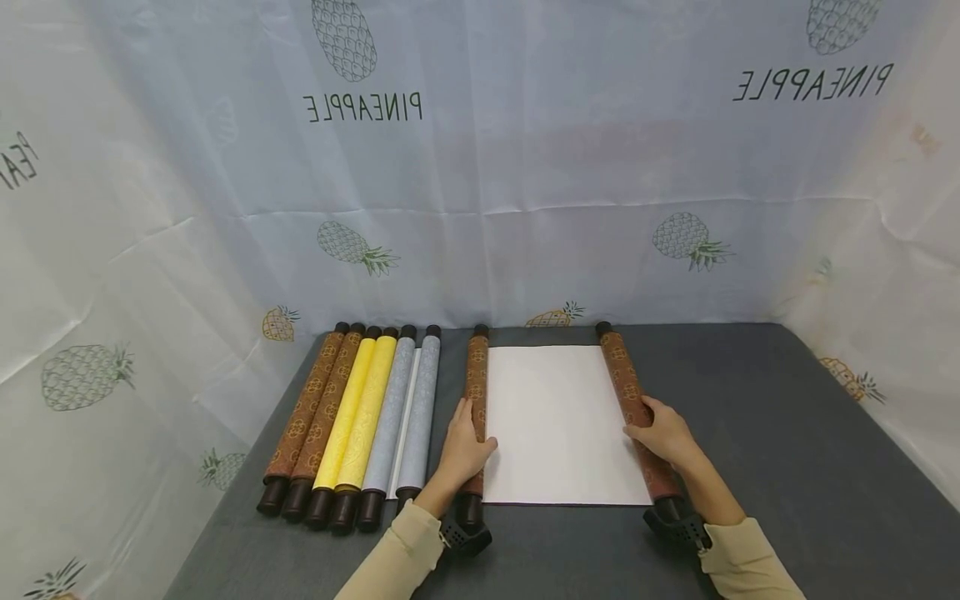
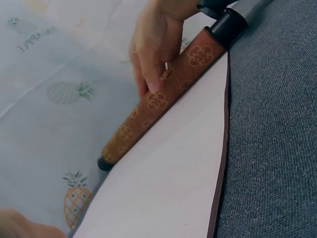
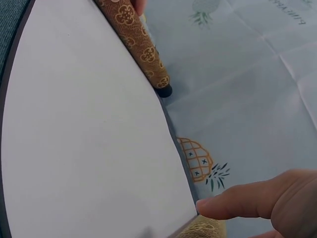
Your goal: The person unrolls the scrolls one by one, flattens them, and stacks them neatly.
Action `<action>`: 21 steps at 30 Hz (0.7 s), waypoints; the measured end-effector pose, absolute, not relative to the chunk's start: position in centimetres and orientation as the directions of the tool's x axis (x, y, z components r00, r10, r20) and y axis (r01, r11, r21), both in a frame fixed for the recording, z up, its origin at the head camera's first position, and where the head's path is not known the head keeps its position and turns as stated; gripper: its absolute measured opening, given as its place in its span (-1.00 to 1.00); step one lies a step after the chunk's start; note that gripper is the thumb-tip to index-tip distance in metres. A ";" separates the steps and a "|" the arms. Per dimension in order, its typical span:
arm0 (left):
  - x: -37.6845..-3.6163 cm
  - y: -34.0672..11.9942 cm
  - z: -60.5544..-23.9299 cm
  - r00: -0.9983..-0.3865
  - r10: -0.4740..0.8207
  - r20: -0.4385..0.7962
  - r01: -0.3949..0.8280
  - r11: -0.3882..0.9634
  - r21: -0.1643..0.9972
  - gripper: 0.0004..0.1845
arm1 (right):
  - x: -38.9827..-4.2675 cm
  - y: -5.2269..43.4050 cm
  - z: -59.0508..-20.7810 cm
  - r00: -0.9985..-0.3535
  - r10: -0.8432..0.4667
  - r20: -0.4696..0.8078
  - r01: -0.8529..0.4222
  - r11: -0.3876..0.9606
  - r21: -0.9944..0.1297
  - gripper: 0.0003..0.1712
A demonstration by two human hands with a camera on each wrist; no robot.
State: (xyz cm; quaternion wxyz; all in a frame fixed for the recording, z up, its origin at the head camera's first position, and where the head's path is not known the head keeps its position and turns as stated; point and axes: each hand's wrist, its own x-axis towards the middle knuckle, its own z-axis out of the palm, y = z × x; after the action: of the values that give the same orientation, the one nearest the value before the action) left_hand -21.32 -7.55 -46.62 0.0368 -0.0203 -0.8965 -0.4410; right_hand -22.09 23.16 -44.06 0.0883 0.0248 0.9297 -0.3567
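Observation:
A scroll lies part unrolled on the dark grey table [image 1: 787, 433], its white sheet [image 1: 558, 425] spread between two brown patterned rolls. My left hand [image 1: 461, 446] holds the left roll [image 1: 476, 375] near its middle, thumb at the sheet's edge. My right hand [image 1: 660, 433] grips the right roll [image 1: 622, 367], fingers curled over it. The left wrist view looks across the sheet [image 2: 168, 188] at the right hand [image 2: 153, 44] on its roll [image 2: 163, 99]. In the right wrist view a finger of the right hand [image 3: 247, 198] lies over the right roll [image 3: 205, 230], with the left roll [image 3: 133, 39] across the sheet.
Three rolled-up scrolls lie side by side to the left: a brown one [image 1: 315, 408], a yellow one [image 1: 360, 417] and a grey-blue one [image 1: 408, 417]. A white cloth with a pineapple print [image 1: 480, 167] hangs behind and at both sides of the table.

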 end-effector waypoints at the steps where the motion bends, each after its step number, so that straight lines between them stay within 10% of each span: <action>1: -21.3 -7.6 -46.6 -0.996 0.000 0.086 0.067 0.617 0.784 -0.16 | -22.1 23.2 -44.1 -0.983 -0.016 -0.183 0.111 0.744 -0.659 -0.12; 21: -21.8 -8.0 -46.7 -0.991 -0.086 0.102 0.025 0.632 0.775 -0.29 | -22.3 24.7 -43.9 -0.977 -0.027 -0.212 0.118 0.757 -0.642 -0.14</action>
State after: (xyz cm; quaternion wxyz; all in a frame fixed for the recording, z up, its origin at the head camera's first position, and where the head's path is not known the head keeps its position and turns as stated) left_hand -21.78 -8.03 -46.66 0.0648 0.0169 -0.9009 -0.4289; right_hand -22.25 24.67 -43.87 0.1045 0.0244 0.9315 -0.3475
